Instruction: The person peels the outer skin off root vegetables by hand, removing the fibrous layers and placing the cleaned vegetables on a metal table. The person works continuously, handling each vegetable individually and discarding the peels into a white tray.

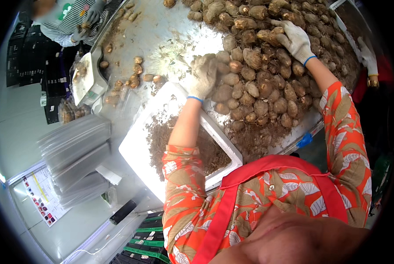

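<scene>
A large heap of brown, hairy taro corms (246,57) covers the right side of the metal table. My right hand (295,40), in a white knit glove with a blue cuff edge, grips a taro corm (270,35) on the heap between thumb and fingers. My left hand (202,76), gloved the same way, is blurred at the heap's left edge, its fingers curled. Whether anything is inside it is hidden. Under my left forearm lies a white foam box (144,132) holding loose brown root hairs and soil (160,145).
Several corms (137,68) lie left on the table near a white scale (91,77). Stacked clear plastic packaging (78,142) stands closer. A co-worker's gloved hands (88,24) hold something at upper left; another gloved hand (368,56) is far right. Black crates (144,241) stand below.
</scene>
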Demonstrator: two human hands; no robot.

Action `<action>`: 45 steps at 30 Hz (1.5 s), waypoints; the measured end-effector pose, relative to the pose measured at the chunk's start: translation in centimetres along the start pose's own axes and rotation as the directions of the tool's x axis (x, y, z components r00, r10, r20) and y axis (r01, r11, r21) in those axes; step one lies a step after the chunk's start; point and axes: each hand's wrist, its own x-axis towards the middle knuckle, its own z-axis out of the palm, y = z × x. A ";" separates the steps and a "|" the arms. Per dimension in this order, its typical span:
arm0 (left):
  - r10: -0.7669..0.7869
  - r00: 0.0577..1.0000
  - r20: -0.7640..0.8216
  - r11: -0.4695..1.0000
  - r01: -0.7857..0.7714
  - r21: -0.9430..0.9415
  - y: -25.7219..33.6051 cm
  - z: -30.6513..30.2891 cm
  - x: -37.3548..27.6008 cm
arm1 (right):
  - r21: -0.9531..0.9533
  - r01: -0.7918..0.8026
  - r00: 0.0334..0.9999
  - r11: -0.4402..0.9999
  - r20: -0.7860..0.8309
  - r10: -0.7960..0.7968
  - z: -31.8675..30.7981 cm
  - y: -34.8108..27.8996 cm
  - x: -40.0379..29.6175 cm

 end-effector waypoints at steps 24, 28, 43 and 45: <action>-0.448 0.828 0.336 0.884 0.466 0.029 19.6 -8.3 -7.1 | 0.020 -0.086 0.990 0.996 -0.110 0.088 -4.3 -6.3 -21.3; -0.392 0.843 0.367 0.889 0.450 -0.084 19.9 -8.3 -7.9 | 0.232 -0.206 0.978 0.950 0.057 0.199 -3.8 -10.9 -23.3; -0.454 0.879 0.147 0.891 0.449 0.070 23.8 -12.6 -12.8 | 0.277 0.026 0.996 0.961 -0.089 -0.001 -4.2 -13.9 -21.9; -0.523 0.837 0.159 0.851 0.522 0.050 23.2 -12.0 -14.8 | 0.311 0.024 0.994 0.950 -0.110 0.011 -4.5 -14.3 -20.5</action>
